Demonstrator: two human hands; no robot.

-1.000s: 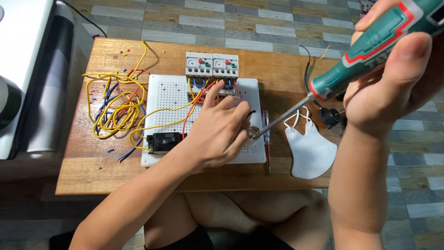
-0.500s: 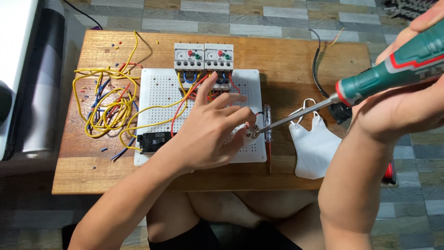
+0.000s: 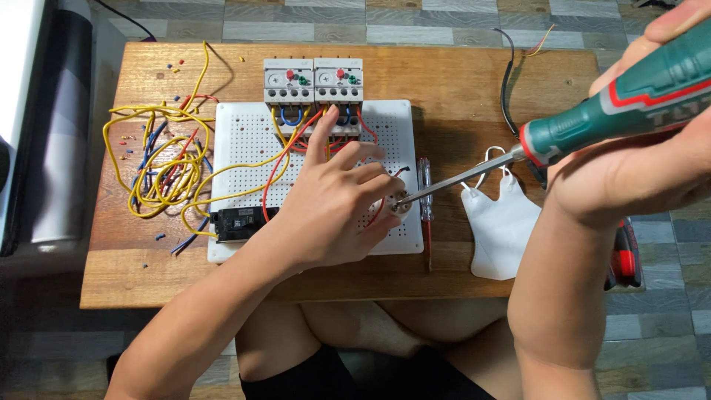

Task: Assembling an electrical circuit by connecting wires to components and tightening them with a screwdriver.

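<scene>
The right hand (image 3: 637,170) is clenched around the green handle of a screwdriver (image 3: 592,126), whose tip meets a small round fitting (image 3: 401,205) near the right edge of the white perforated board (image 3: 244,141) in the middle of the wooden counter (image 3: 459,81). The left hand (image 3: 333,207) rests on the board with its fingers (image 3: 370,174) pinching that fitting (the grip itself is partly hidden). Two grey relays (image 3: 314,80) stand at the board's far edge, yellow wires (image 3: 152,167) tangle toward the counter's left edge, and a white face mask (image 3: 500,230) lies by the right edge.
</scene>
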